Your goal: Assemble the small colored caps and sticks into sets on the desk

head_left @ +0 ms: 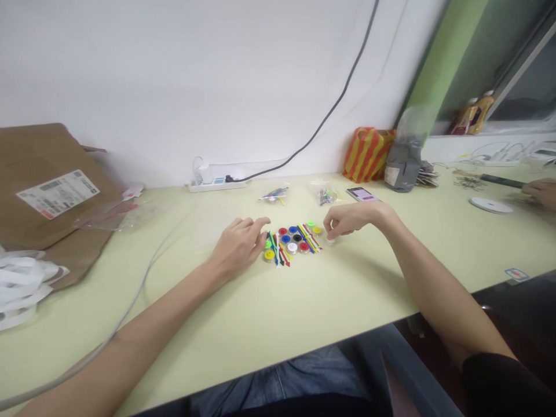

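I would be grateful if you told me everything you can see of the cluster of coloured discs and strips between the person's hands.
This tight group of round discs has clear-looking rims and red, blue, black, white, yellow and green centres, and lies on the pale green desk. Thin strips of several colours lie slanted among them. The left hand's fingers are at its left edge, contact unclear; the right hand is just past its right end.

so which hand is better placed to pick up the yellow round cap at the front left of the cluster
Left, most likely: the left hand is right beside the yellow round cap and seems empty, while the right hand is on the far side of the coloured plastic strips, its fingers pinched together.
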A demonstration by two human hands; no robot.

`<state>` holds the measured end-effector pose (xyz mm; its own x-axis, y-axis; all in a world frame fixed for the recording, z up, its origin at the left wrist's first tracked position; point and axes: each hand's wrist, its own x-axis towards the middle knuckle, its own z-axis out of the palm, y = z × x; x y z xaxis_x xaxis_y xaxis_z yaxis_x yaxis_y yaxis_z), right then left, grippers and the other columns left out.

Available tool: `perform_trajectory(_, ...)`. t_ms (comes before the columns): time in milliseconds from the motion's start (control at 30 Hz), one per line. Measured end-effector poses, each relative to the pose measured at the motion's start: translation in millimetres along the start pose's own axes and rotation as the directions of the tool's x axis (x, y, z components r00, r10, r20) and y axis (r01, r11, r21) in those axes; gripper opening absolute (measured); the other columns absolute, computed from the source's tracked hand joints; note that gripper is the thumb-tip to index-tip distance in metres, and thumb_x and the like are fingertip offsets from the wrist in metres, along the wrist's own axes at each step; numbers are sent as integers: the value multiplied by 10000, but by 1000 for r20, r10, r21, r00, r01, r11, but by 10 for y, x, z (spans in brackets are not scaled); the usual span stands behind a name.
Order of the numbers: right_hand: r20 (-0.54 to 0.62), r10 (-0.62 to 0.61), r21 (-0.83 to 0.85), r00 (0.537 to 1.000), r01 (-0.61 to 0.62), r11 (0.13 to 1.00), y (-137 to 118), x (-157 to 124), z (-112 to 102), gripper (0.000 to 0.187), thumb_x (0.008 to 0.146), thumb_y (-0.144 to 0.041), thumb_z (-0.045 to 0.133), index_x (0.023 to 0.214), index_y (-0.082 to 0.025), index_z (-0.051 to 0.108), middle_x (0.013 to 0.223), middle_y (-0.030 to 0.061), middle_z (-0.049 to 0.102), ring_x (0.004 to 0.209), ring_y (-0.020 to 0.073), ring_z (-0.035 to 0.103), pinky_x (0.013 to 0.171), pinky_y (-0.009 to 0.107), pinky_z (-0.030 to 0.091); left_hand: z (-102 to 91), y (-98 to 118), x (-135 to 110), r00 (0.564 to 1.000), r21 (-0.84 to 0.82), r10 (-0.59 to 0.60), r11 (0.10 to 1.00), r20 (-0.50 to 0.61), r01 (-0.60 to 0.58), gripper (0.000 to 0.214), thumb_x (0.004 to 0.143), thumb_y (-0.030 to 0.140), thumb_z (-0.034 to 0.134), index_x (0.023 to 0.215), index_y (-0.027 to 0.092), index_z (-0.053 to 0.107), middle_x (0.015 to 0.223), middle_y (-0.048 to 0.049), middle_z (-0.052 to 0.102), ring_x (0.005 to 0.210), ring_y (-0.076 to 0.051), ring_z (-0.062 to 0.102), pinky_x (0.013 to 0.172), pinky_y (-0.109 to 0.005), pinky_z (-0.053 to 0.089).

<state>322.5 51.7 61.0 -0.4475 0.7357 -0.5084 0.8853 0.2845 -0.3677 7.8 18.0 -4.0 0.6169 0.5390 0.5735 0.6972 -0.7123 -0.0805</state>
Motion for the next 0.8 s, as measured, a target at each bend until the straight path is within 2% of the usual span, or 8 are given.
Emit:
perform_trajectory(100,24,26,-22,999,-25,999,18,59,12,329,749,-476,734,785,-157,667,638,16,547,570,125,466,520,271,334,-1,-4,-1,1000,0,4,1000,-3,-4,252,1004,223,379,1196,171,533,795,-36,638,745,-205,569,765,-355,440)
perform_trajectory(267,-43,-49,-68,998,46,997,23,140,32,339,754,-478,725,720,-152,643,665,24,577,600,127,484,542,272,327,-6,-6,4,1000,14,11,1000,8,-11,249,1006,226,377,1182,171,543,805,-42,634,753,-208,572,756,-353,438)
perform_trajectory(467,-102,-53,-112,993,41,993,29,176,47,374,768,-510,704,698,-152,618,663,25,575,582,122,455,529,274,291,-6,6,11,1000,19,19,1000,19,-19,250,1010,228,374,1176,168,552,811,-45,633,754,-209,567,762,-353,437)
perform_trajectory(700,-109,5,-111,994,-17,994,10,169,38,477,747,-634,701,854,-174,637,699,24,611,641,146,531,574,256,358,-18,15,14,999,12,6,1000,34,-6,267,1005,225,380,1193,161,558,813,-48,640,770,-213,581,774,-355,443)
perform_trajectory(800,-124,32,-105,992,-46,993,-9,142,34,464,787,-626,678,907,-180,634,666,15,604,616,143,530,574,253,356,-27,31,13,999,14,5,1000,37,-5,275,1007,228,372,1197,162,560,817,-50,641,780,-214,581,776,-355,444)
